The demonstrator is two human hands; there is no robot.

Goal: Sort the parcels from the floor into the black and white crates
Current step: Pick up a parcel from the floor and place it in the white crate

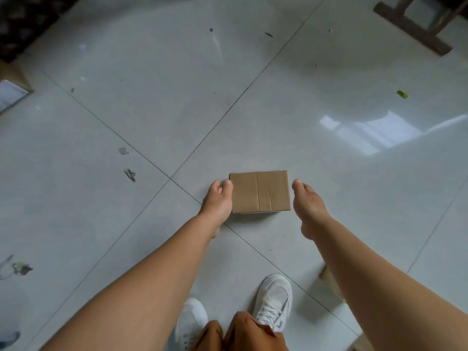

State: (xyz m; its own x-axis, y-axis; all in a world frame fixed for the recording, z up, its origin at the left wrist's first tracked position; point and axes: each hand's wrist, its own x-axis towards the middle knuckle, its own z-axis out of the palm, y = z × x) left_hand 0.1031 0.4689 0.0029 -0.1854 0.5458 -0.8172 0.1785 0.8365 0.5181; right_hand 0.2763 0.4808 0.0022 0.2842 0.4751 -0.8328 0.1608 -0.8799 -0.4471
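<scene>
Bracketing the parcel (260, 191) on the floor (152, 110): left hand (218, 201) touches its left edge, fingers loosely curled, no grip yet; right hand (307, 203) hangs relaxed just beside the right edge. Long axis runs hand-to-hand; left's nearer.

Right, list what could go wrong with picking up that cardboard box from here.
1. Only the left hand touches the cardboard box; the right hand is apart from it, so a lift now could tip it.
2. The floor tiles look glossy, so the box may slide when squeezed.
3. Neither crate is in view, so the carry may mean turning among litter and the white shoes.
</scene>
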